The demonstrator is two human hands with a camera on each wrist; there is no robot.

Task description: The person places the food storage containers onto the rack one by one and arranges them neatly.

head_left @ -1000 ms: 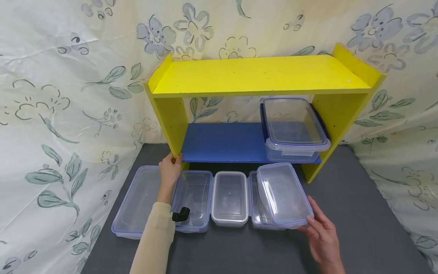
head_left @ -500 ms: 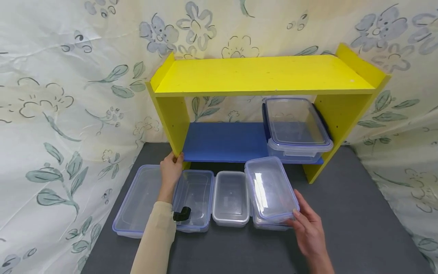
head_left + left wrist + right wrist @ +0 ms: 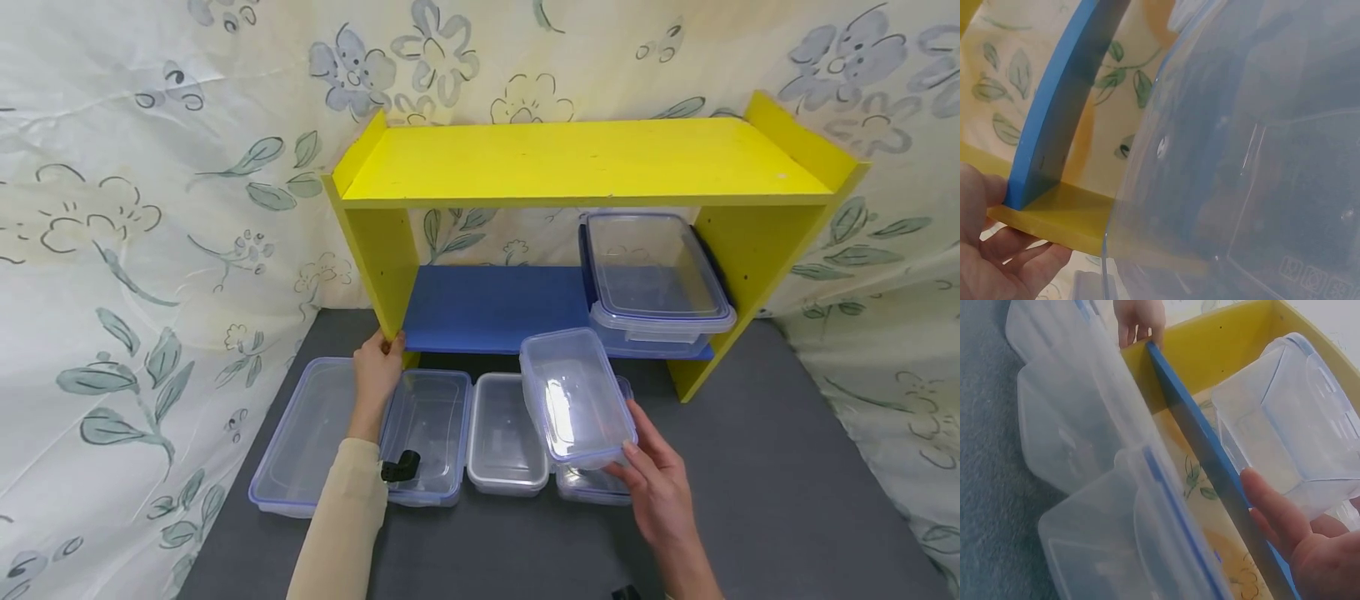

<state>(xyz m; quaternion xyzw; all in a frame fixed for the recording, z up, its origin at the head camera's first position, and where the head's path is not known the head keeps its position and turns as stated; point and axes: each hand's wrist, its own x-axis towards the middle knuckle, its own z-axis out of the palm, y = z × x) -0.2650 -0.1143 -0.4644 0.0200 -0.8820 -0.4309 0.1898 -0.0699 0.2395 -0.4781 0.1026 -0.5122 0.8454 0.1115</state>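
My right hand (image 3: 660, 492) holds a clear plastic food container (image 3: 577, 396) with a blue rim by its near right corner. The container is raised and tilted in front of the blue shelf board (image 3: 495, 308), above the row on the table. In the right wrist view, the thumb and fingers of that hand lie at the container's end. My left hand (image 3: 377, 375) grips the lower front edge of the yellow side panel (image 3: 1072, 219) of the shelf unit. The left wrist view shows its fingers (image 3: 1044, 272) curled round the panel beside the blue board.
On the dark table (image 3: 495, 550) stand a large clear container (image 3: 300, 437), a blue-rimmed one (image 3: 427, 425), a white-rimmed one (image 3: 507, 433) and another partly hidden (image 3: 592, 483). More clear containers (image 3: 652, 275) fill the shelf's right end. Patterned cloth (image 3: 150, 250) hangs behind.
My right hand has carried the food container leftward and slightly up, from over the rightmost table container toward the white-rimmed one. The left hand keeps its grip on the shelf panel.
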